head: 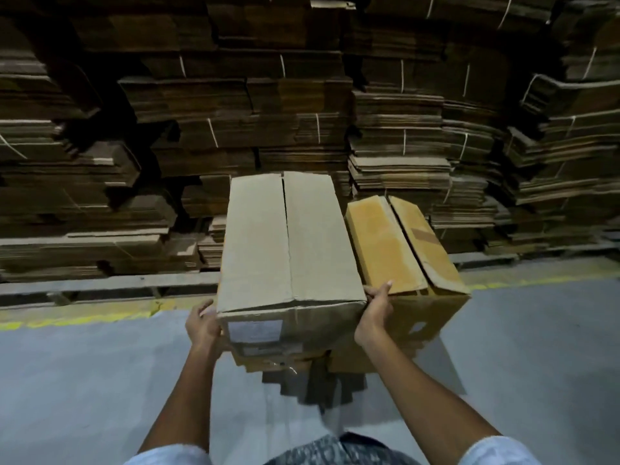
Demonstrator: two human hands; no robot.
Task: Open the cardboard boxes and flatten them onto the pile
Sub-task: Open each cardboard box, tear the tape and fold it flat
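Blurred patterned clothing (335, 451) is cut off at the bottom edge, and both forearms reach forward over a grey floor (84, 380). Behind, stacked flat cardboard (302, 112) fills the background, its upper part lost in shadow. A closed grey-brown box (285, 236) is held at its near end, just beside a yellow box (396, 243). What lies beneath them is hard to make out. The left hand (203, 325) and right hand (377, 313) are clamped on the near corners, fingertips partly hidden.
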